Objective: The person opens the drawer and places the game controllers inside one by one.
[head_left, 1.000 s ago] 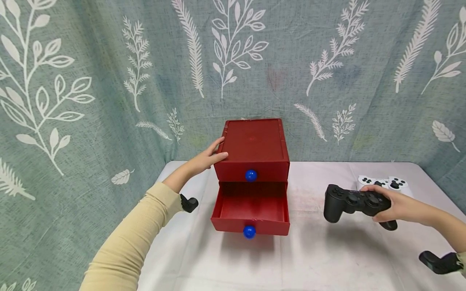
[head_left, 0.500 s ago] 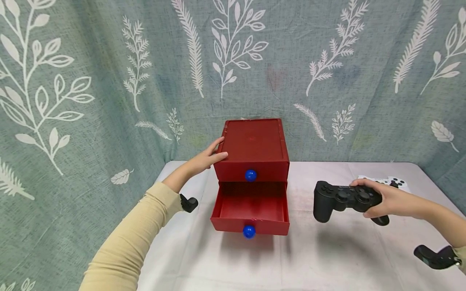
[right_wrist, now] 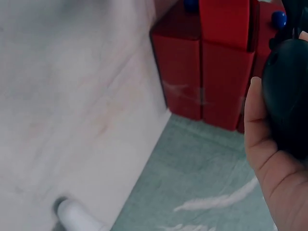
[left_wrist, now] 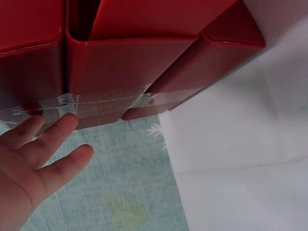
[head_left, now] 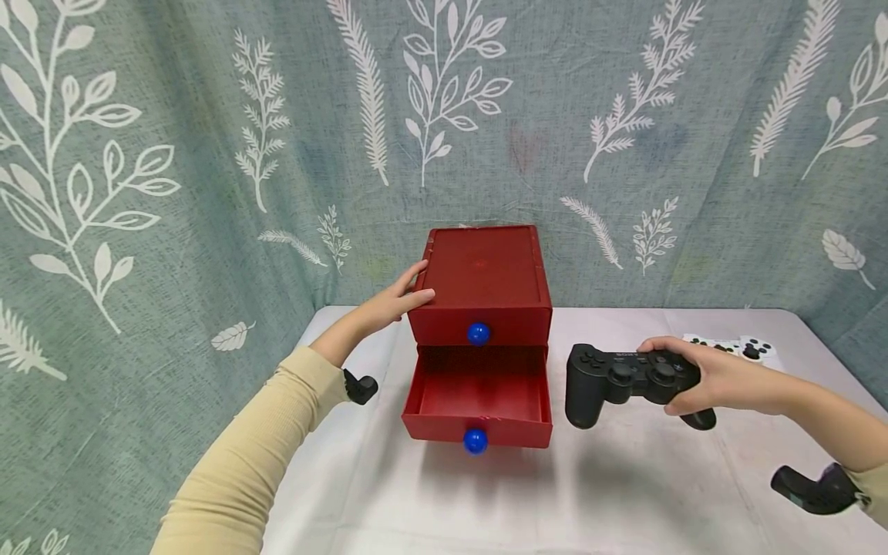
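A red drawer cabinet (head_left: 486,266) stands near the back of the table, with a pulled-out drawer (head_left: 479,393) below its top one. Nothing shows inside that drawer. On the cabinet's left top edge rests my left hand (head_left: 385,307), its fingers (left_wrist: 55,137) spread and fairly straight by the taped side in the left wrist view. My right hand (head_left: 721,378) grips a black game controller (head_left: 627,374) by one end, held above the table to the right of the drawer. The right wrist view shows part of the dark controller (right_wrist: 288,96) against the palm.
A white game controller (head_left: 752,348) lies at the table's back right, partly behind the right hand. Blue knobs (head_left: 475,441) stick out from the drawer fronts. A patterned green curtain (head_left: 527,139) hangs behind the white-covered table (head_left: 388,493).
The right hand has carried the black game controller leftward, closer to the pulled-out drawer. More of the white game controller is uncovered on its right side. The left hand stays in place.
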Motion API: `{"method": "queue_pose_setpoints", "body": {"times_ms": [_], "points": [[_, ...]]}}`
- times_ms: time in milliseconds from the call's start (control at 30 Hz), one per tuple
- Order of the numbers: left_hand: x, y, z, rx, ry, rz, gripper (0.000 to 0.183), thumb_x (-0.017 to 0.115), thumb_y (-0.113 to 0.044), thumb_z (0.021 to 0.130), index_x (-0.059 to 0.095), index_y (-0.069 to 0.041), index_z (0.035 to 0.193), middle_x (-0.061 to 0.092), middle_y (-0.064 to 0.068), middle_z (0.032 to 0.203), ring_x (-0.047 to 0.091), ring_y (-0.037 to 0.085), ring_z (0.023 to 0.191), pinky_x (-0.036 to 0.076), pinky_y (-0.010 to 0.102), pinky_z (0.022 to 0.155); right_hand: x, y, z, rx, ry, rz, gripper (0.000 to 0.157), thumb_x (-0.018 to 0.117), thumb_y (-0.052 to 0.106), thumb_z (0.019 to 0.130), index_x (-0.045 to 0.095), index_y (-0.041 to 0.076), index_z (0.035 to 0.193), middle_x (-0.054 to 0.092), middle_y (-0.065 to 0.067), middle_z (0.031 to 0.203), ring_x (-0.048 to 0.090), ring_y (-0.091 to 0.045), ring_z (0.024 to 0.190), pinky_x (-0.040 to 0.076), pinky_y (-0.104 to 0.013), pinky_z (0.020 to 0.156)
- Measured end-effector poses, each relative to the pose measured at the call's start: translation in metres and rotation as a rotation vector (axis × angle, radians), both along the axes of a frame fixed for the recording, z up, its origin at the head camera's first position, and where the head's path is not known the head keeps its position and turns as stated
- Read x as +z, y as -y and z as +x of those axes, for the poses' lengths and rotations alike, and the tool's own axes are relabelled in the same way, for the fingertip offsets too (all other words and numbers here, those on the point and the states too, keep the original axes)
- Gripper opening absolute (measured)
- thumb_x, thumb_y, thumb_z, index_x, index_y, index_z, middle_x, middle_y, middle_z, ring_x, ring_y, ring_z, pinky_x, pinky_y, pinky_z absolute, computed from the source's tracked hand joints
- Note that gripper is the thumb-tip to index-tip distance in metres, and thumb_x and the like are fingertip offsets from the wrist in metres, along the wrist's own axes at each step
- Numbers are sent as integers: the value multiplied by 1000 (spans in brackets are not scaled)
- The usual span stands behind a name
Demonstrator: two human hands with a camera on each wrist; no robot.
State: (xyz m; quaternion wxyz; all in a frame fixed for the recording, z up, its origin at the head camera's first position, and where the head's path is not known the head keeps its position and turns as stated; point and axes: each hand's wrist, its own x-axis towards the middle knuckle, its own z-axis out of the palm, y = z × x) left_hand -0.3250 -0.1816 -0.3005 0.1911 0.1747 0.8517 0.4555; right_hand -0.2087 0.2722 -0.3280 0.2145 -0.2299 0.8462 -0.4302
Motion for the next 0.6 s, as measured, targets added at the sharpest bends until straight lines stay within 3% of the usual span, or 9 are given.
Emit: {"method": "queue_pose_setpoints", "body": {"times_ms": [200, 600], "points": [[16, -6, 15, -8, 13, 2, 70, 40, -33, 95, -3, -23, 148, 16, 16, 150, 22, 37, 135, 23, 63, 98, 8, 14, 1, -2, 36, 12, 70, 72, 12, 75, 32, 10, 132, 47, -21, 116, 57, -27, 91, 43, -41, 71], [17, -6, 16, -5, 25, 10, 69, 40, -33, 95, -3, -24, 148, 16, 16, 150, 23, 36, 135, 22, 63, 99, 12, 45, -2, 5, 68, 52, 65, 74, 13, 72, 40, 12, 127, 54, -13, 104, 56, -26, 88, 42, -39, 70]]}}
